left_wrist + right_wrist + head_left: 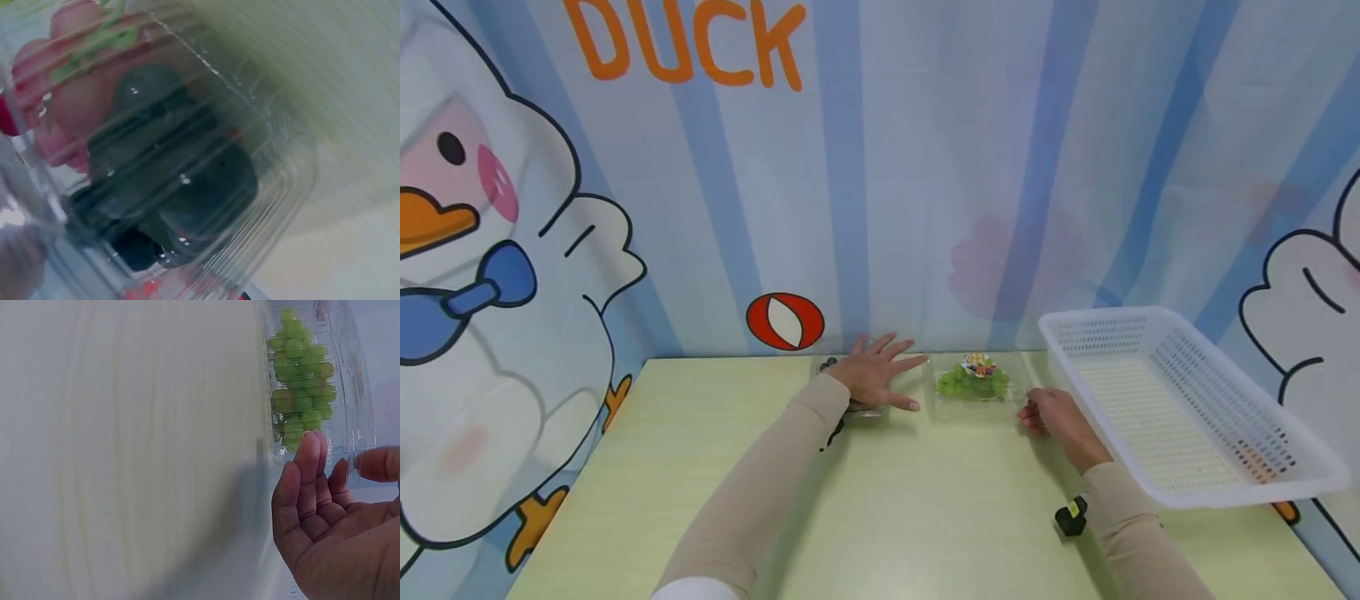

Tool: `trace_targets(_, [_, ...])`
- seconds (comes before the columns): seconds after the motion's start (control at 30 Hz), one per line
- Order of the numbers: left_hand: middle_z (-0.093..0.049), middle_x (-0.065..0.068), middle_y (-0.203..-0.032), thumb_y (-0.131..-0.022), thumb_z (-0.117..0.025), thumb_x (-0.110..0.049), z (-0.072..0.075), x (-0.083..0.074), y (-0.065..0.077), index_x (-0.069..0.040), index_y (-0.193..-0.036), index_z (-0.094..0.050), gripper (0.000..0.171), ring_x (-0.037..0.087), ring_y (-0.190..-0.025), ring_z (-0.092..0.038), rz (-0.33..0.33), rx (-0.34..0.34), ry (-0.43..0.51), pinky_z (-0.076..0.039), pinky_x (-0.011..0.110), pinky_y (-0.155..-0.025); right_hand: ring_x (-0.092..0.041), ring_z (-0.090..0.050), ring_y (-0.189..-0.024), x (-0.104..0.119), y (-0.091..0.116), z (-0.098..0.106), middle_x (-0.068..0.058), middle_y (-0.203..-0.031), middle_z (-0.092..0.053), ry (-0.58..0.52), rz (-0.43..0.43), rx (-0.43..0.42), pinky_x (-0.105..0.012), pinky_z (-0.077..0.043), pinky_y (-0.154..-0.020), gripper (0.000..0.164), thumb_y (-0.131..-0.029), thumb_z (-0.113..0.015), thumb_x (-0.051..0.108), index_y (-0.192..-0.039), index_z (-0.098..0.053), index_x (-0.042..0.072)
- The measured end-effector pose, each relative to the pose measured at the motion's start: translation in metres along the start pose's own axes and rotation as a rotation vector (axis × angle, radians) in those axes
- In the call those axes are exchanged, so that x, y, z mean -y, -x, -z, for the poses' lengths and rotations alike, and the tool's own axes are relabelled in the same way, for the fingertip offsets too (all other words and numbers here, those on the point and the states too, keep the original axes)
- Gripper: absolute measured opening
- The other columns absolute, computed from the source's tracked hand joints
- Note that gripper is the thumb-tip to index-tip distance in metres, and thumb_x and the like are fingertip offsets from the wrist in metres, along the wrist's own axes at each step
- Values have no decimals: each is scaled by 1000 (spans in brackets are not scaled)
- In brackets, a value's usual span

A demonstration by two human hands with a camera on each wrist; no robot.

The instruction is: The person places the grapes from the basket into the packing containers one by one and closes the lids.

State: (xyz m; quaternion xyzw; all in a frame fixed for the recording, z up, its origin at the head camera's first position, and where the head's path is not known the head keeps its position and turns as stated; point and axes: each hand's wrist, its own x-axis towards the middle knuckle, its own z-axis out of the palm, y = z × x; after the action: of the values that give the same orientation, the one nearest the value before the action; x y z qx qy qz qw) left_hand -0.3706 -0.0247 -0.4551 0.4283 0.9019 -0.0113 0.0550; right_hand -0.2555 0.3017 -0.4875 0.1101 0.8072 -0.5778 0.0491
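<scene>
With its fingers spread wide, my left hand (872,377) rests over a clear plastic box (871,411) at the back of the table. Through that box's ribbed plastic, the left wrist view shows dark round fruit (209,187) and red grapes (78,103) on a green stem. To its right lies a second clear box (350,394) of green grapes (962,383), a colourful label (979,365) on its lid. My right hand (1056,421) is at this box's right end, thumb and forefinger pinching its edge, other fingers reaching alongside the grapes.
A white perforated plastic basket (1247,400) stands at the right of the pale wooden table (925,517). Behind the boxes hangs a blue-striped curtain (910,167) with duck pictures, right at the table's back edge. A small black device (1071,517) is at my right wrist.
</scene>
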Motion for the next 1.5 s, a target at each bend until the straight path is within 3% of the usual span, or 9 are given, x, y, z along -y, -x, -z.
trace_targets(0.43, [-6,4,-172,-89,-47,-81,-4,2,-1,-39,-163,-13,92,38,-157,-1,14,-37,14,-2,75,-116,-11,-65,-78,3,-1,2,-4,-89,-66,1,9,18,-28,-54,-74,37,-107,-38,23,-117,-53,-9])
trace_targets(0.77, [-8,5,-172,-90,-48,-79,-3,0,0,-35,-164,-17,91,39,-157,-3,2,-48,22,-3,76,-115,-11,-66,-78,1,-2,3,-2,-88,-66,-3,12,20,-29,-55,-76,38,-108,-38,22,-119,-52,-11])
trace_targets(1.13, [-7,5,-172,-91,-48,-78,-2,-2,2,-35,-164,-16,90,39,-157,-2,9,-43,36,-2,75,-116,-10,-65,-75,3,0,-1,-1,-85,-65,11,-4,-24,-28,-55,-74,39,-108,-36,20,-121,-53,-13])
trace_targets(1.5, [-8,4,-172,-90,-46,-79,-6,1,1,-34,-164,-18,91,39,-157,-2,8,-43,25,-2,76,-115,-8,-67,-69,8,5,-12,0,-83,-70,-149,-92,-73,-27,-59,-69,48,-102,-41,19,-136,-47,-15])
